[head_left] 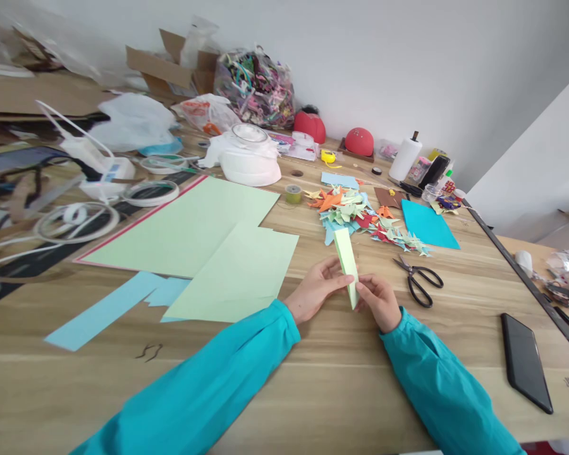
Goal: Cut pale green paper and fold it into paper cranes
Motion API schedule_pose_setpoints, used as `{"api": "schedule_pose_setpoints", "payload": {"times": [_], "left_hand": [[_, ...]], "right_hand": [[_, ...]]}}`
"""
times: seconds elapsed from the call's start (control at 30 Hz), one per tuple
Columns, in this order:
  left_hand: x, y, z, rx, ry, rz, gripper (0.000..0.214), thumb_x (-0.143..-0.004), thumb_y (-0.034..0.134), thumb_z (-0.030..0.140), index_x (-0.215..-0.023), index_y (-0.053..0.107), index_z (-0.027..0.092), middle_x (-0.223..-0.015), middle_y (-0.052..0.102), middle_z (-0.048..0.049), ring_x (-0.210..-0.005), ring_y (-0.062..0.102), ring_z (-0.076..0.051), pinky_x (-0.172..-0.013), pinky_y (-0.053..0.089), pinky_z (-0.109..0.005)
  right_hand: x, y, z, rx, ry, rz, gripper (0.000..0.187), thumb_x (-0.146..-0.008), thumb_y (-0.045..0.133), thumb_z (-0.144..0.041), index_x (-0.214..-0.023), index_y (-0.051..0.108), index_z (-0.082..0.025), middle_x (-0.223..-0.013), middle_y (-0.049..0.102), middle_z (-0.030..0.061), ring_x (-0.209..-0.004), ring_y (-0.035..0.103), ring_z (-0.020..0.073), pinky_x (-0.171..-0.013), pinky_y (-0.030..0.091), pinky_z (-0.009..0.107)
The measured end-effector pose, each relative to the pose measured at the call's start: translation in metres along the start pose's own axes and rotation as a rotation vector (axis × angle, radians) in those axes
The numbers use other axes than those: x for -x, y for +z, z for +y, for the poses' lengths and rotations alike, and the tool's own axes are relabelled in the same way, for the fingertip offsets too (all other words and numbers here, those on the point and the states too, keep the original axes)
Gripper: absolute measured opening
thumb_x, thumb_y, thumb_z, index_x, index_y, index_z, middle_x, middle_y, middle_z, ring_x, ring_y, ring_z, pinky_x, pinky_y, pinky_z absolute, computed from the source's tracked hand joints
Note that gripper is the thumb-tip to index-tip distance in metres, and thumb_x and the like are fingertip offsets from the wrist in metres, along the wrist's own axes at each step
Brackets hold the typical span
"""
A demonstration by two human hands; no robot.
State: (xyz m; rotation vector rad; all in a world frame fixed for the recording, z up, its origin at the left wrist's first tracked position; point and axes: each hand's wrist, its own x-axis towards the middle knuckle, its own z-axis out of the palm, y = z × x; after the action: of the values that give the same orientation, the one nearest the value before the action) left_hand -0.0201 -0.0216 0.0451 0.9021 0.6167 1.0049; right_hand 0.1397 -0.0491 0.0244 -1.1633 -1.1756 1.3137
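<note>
Folded green strip (347, 256): a narrow, pale green piece of paper held above the table (313, 385). Its near end is caught between the 2 hands and its far end is free.
Long axis: runs away from the person, leaning slightly left at the far end. It lies roughly in line with the gap between the hands rather than across it.
Left hand (315, 289): closed on the strip's left edge, thumb and fingertips pinching it a little above the near end.
Right hand (378, 301): closed on the strip's near end from the right, with fingers curled around the lowest corner.
Hands together: nearly meeting, with only the strip between them. Both touch it, so neither is nearer. The right grips lower and the left higher.
Free end: projects beyond the fingertips toward the pile of small folded pieces (360, 218), near it but apart.
Scissors (420, 279): flat on the table just beyond and right of the right hand, untouched.
Green sheets (237, 272): 2 overlapping sheets left of the left hand, apart from it.
Blue strip (109, 309): farther left, beyond the green sheets.
Blue sheet (429, 224): beyond the scissors, right of the pile.
Phone (525, 361): well to the right of the right hand, face down or dark. I cannot tell which.
</note>
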Motion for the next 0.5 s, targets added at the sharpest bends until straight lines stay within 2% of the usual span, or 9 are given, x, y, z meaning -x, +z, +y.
{"api": "schedule_pose_setpoints", "payload": {"times": [0.07, 0.13, 0.27, 0.37, 0.5], "left_hand": [[0.001, 0.001, -0.001, -0.039, 0.002, -0.001, 0.044, -0.061, 0.082, 0.032, -0.099, 0.064, 0.017, -0.091, 0.069, -0.0051, -0.084, 0.062, -0.018, -0.071, 0.048, -0.029], [0.002, 0.002, -0.001, -0.081, -0.003, -0.014, 0.05, -0.061, 0.083, 0.032, -0.105, 0.063, 0.018, -0.089, 0.067, -0.0036, -0.079, 0.061, -0.016, -0.068, 0.047, -0.027], [0.006, 0.009, 0.0, -0.158, -0.051, -0.062, 0.056, -0.059, 0.083, 0.032, -0.109, 0.061, 0.018, -0.087, 0.063, -0.0008, -0.069, 0.056, -0.011, -0.063, 0.045, -0.025], [0.009, 0.014, 0.001, -0.204, -0.093, -0.1, 0.064, -0.059, 0.083, 0.03, -0.116, 0.058, 0.016, -0.072, 0.057, 0.0038, -0.062, 0.052, -0.009, -0.06, 0.042, -0.023], [0.01, 0.016, 0.0, -0.263, -0.071, -0.128, 0.067, -0.057, 0.084, 0.027, -0.118, 0.058, 0.016, -0.067, 0.053, 0.006, -0.057, 0.047, -0.007, -0.056, 0.039, -0.022]], "right_hand": [[0.002, 0.0, -0.001, 0.074, -0.074, 0.037, 0.041, -0.073, 0.067, -0.054, -0.091, 0.063, -0.018, -0.066, 0.066, 0.0003, -0.044, 0.056, 0.0109, -0.037, 0.046, 0.022], [0.004, 0.0, -0.002, 0.158, -0.154, 0.065, 0.038, -0.079, 0.062, -0.054, -0.094, 0.063, -0.019, -0.077, 0.068, 0.0034, -0.056, 0.06, 0.0132, -0.043, 0.049, 0.023], [0.008, -0.003, -0.008, 0.235, -0.296, 0.059, 0.039, -0.081, 0.06, -0.054, -0.1, 0.063, -0.021, -0.102, 0.066, 0.0082, -0.092, 0.062, 0.0209, -0.073, 0.055, 0.033], [0.01, -0.004, -0.011, 0.179, -0.31, -0.01, 0.043, -0.08, 0.06, -0.056, -0.106, 0.059, -0.022, -0.106, 0.064, 0.0089, -0.101, 0.06, 0.024, -0.083, 0.053, 0.039], [0.01, -0.003, -0.01, 0.137, -0.271, -0.004, 0.041, -0.075, 0.069, -0.051, -0.102, 0.056, -0.023, -0.101, 0.063, 0.0071, -0.1, 0.061, 0.0243, -0.081, 0.052, 0.039]]}}
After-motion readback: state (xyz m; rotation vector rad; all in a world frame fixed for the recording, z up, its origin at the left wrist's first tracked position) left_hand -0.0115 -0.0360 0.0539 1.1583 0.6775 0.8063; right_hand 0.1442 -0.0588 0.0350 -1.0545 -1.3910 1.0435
